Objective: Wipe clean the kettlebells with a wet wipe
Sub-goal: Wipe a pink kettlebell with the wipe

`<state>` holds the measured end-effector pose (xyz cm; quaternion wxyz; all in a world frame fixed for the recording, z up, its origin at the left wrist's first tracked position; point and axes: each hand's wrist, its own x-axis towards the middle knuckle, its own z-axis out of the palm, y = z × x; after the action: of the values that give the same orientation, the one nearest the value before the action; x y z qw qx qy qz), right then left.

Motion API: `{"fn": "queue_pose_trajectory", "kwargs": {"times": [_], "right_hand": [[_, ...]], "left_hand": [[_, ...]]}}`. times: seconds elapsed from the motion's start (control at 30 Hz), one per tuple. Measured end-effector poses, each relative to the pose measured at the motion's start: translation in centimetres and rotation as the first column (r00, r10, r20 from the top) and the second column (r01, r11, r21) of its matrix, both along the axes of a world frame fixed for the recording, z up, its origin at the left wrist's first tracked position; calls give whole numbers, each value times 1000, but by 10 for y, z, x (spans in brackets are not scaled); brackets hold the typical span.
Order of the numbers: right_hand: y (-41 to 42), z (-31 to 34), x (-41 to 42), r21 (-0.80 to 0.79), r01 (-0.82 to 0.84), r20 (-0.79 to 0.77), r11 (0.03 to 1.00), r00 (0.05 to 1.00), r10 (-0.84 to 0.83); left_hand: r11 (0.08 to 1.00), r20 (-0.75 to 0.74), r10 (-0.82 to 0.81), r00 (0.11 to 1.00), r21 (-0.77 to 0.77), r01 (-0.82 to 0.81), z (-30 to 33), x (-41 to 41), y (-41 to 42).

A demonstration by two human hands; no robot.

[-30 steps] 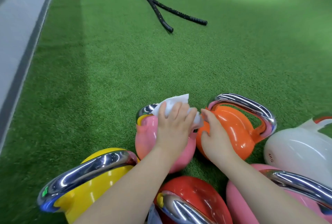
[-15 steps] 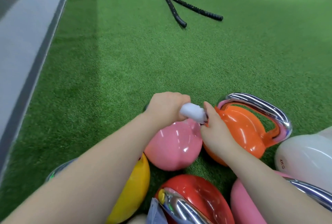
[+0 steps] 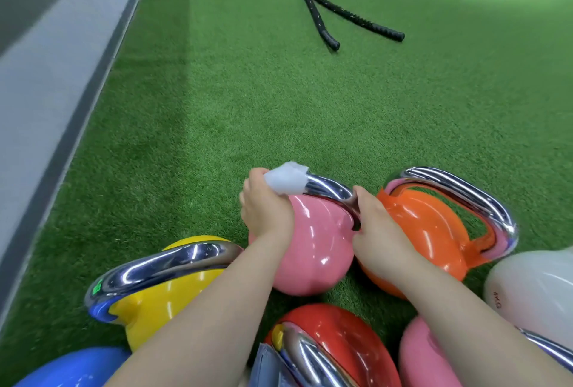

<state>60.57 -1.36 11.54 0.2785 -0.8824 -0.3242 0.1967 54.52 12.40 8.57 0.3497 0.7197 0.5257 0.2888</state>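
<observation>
Two hands on pink kettlebell (image 3: 313,250): left hand (image 3: 266,209) clutches wet wipe (image 3: 286,182) around chrome handle (image 3: 331,192); right hand (image 3: 375,231) grips handle's other end.

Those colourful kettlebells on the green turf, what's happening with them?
A person is cleaning them one by one. The left hand grips a white wet wipe wrapped round the chrome handle of the pink kettlebell, while the right hand holds the handle's other end. Yellow, red and orange ones sit close by.
</observation>
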Motion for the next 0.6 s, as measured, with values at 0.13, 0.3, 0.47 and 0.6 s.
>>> {"fn": "queue_pose_trajectory", "kwargs": {"times": [0.13,0.3,0.47,0.6], "right_hand": [[0,1,-2,-25,-19,32,999,999,20],[-2,3,-2,-24,-24,17,999,1000,24],[-3,2,-4,-21,-27,38,999,999,28],[-4,3,-4,-23,-40,50,999,998,42]], "left_hand": [[977,-17,-150,988,-158,146,0,-11,-10],[909,-404,-412,817,-123,398,22,-37,11],[737,-792,-332,513,122,665,46,-44,29],[468,-642,-638,426,116,876,45,-42,51]]}}
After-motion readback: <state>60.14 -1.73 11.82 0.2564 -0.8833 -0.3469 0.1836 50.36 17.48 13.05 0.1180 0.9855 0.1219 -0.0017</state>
